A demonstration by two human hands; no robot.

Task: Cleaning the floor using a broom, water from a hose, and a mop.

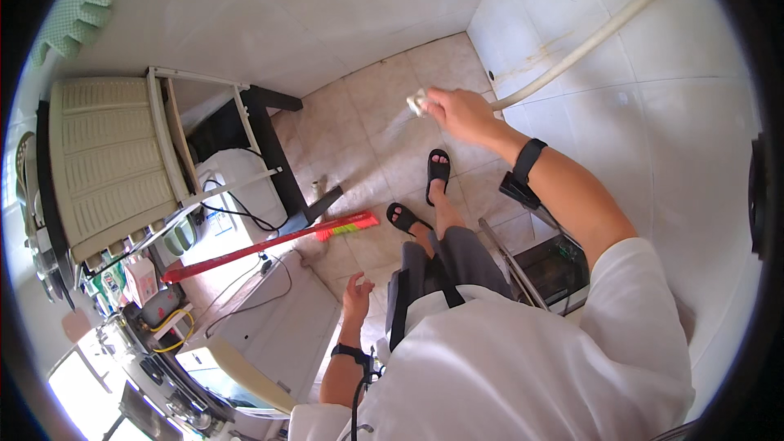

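Note:
My right hand (459,111) is stretched out above the tiled floor, its fingers closed on a small crumpled white cloth or tissue (419,102). Behind that hand, a pale pipe or hose (569,61) runs down along the tiled wall. Lower and to the left, my left hand (358,294) hangs beside my body with its fingers apart and holds nothing. A red-handled broom (245,250) leans across the space left of my feet, its red and green bristles (348,225) at the floor.
A black-legged rack (278,159) with a cream slatted top (113,159) stands at left, a white appliance (236,196) beneath it. Cables hang near the white cabinet (275,324). A dark open-topped container (551,269) lies right of my legs. A green glove (76,15) hangs upper left.

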